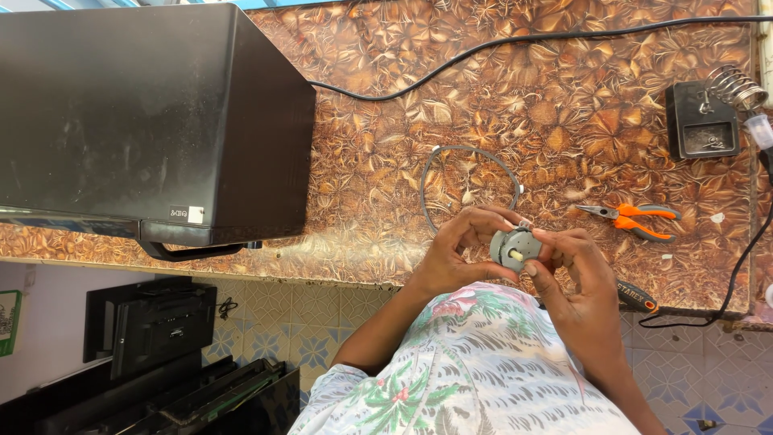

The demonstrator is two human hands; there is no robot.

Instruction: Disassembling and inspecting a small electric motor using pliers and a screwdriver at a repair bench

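We gripped the small round grey motor between both hands, left hand and right hand pinching its rim above the table's near edge, judging that steady fingertips clear of its shaft served best.

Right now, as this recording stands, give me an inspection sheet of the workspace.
Surface: brown leaf-patterned worktop.
Job's things: small round grey motor with a pale shaft, held between both hands.
Clutter: orange-handled pliers; soldering iron stand; black tool handle at the edge.
Grips: left hand and right hand both pinch the motor.
Cables: black cable across the top; grey wire loop behind the hands.
Surroundings: large black appliance; tiled floor; black equipment below.
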